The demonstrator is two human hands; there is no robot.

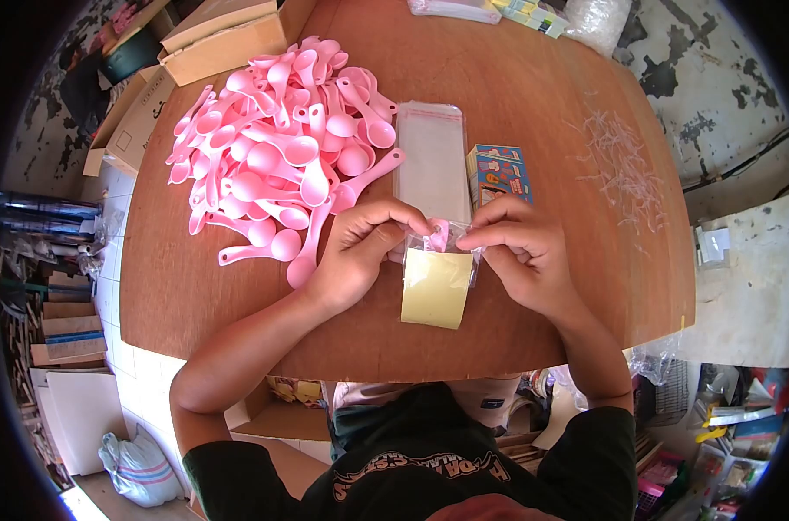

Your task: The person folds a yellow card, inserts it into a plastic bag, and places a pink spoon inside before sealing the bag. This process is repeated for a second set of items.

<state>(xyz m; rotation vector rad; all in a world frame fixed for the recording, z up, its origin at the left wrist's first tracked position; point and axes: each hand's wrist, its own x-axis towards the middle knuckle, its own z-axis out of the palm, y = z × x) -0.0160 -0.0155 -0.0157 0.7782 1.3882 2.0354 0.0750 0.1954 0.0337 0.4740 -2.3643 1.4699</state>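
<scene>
Both hands are closed in thumb-and-finger pinches at the upper edge of a small clear plastic packet (413,246) with a pale yellow rectangular card (435,291) at its front; the left hand (368,243) grips beside a small pink piece (439,235), the right hand (523,252) at the opposite corner. Fingers partly cover the packet's mouth; glare blurs its outline, and I cannot tell what the pink piece belongs to. The packet is held over the near part of the brown wooden table (568,95), its card's lower end short of the curved near edge. Just beyond lies a flat stack of transparent plastic sleeves (430,156), its near end obscured by the hands. Right of it sits a blue printed block of cards (501,172), partly behind the right hand. A large heap of pink plastic spoons (281,152) crowds the left forearm, limiting room there; the lower spoons are buried. To the right, brown wood stretches towards scattered thin whitish strips (624,165). Plastic-wrapped goods (455,9) at the far side are cut off.
</scene>
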